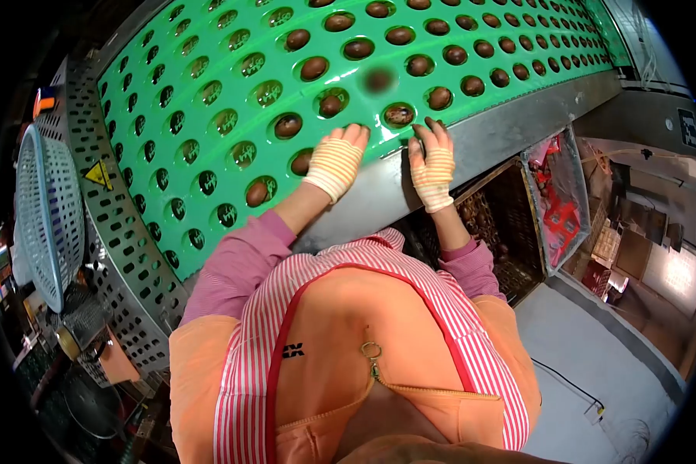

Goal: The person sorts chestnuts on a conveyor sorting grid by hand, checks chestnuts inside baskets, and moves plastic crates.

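Observation:
A green moulded sheet [216, 73] with rows of round cups spreads before me, and brown eggs [288, 125] sit in many of the cups. My left hand [339, 161], in a striped fingerless glove, rests at the sheet's near edge with its fingers stretched forward, beside a partly covered egg [301, 161]. Over the metal rim, my right hand [433, 161] wears a similar glove; its dark-tipped fingers are apart, close to a mottled egg [399, 115]. Neither hand visibly holds anything. A blurred brown spot [378, 80] shows above the hands; its kind is unclear.
A metal ledge [510, 124] borders the sheet. Below it at right stand a dark crate [510, 197] and a plastic-lined container [576, 216] with red pieces inside. At left are a perforated metal guard [124, 240] with a yellow warning sign [98, 175] and a blue basket [46, 216].

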Demonstrator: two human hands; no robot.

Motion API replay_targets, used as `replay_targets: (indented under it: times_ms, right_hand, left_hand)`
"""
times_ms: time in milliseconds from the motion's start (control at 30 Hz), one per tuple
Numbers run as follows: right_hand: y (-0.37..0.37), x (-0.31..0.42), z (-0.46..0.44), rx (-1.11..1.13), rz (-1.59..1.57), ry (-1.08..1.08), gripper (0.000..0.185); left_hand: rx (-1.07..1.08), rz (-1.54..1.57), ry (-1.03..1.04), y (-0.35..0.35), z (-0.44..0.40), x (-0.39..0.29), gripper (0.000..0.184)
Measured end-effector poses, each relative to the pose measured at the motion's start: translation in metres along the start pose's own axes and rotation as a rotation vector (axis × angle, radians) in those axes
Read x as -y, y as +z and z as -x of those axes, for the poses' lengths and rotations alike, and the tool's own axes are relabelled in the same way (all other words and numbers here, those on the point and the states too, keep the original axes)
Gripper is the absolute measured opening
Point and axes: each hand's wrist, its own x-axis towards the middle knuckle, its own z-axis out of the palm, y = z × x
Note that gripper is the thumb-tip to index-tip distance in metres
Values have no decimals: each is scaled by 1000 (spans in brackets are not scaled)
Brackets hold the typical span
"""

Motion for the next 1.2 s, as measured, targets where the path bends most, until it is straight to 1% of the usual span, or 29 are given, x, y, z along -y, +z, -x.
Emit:
replay_targets:
  times_ms: [67, 133, 167, 200, 233, 267, 300, 333, 367, 400, 500, 600, 633, 733, 767, 900, 933, 967, 1000, 1033, 1067, 1133, 1200]
  right_hand:
    - [10, 7, 14, -7, 56, -69, 31]
    - [16, 16, 21, -9, 47, -133, 31]
    - [15, 18, 21, -25, 41, -153, 30]
    - [16, 20, 20, -46, 37, -170, 29]
    - [19, 17, 21, -65, 44, -134, 29]
    - [20, 14, 22, -83, 54, -98, 29]
    - [19, 15, 21, -87, 55, -103, 30]
    - [18, 15, 22, -83, 58, -104, 29]
    - [19, 15, 22, -82, 60, -104, 27]
    - [21, 14, 22, -86, 63, -103, 26]
    - [21, 14, 23, -75, 92, -106, 26]
    - [21, 16, 20, -80, 104, -121, 26]
    - [21, 16, 20, -81, 106, -123, 26]
    - [21, 16, 21, -73, 129, -109, 27]
    - [22, 15, 22, -72, 130, -115, 27]
    - [24, 13, 21, -104, 125, -121, 27]
    - [24, 13, 21, -115, 126, -124, 27]
    - [25, 11, 19, -96, 148, -104, 27]
    - [19, 10, 16, 4, 125, -66, 26]
    - [12, 14, 11, 9, 86, -55, 25]
    - [8, 18, 13, -48, 76, -32, 25]
    - [10, 10, 13, -57, 57, -27, 27]
    - [14, 2, 18, -153, 54, -4, 29]
  left_hand:
    - [-39, 62, 2, 7, 8, 4, 41]
    - [-61, 134, 1, -11, 14, 11, 40]
    - [-58, 233, -32, -18, 11, 29, 38]
    - [-282, 273, -16, -18, 17, 49, 37]
    - [-360, 176, -93, -19, 26, 68, 38]
    - [-376, 103, -173, -26, 34, 81, 37]
    - [-313, 123, -259, -24, 41, 95, 36]
    - [-212, 71, -276, -24, 45, 105, 35]
    - [-186, 10, -270, -19, 46, 109, 33]
    - [-162, -53, -258, -24, 44, 108, 31]
    - [80, -40, -430, -31, 26, 94, 31]
    - [-35, -171, -287, -47, 13, 81, 36]
    - [-64, -58, -237, -44, 6, 77, 40]
    - [-146, 5, -82, -10, -12, 58, 48]
    - [-144, -5, -47, 14, -16, 56, 55]
    - [-68, -126, -112, 7, -26, 35, 58]
    - [-146, -114, -94, -2, -26, 28, 60]
    - [-87, -84, -138, -14, -27, 21, 60]
    - [-24, -47, -163, -28, -30, 9, 60]
    - [-57, -64, -103, -16, -32, 11, 60]
    - [-86, -73, -43, -2, -34, 21, 61]
    - [-234, -131, 37, 10, -30, 27, 67]
    - [-266, -148, 54, 23, -31, 38, 70]
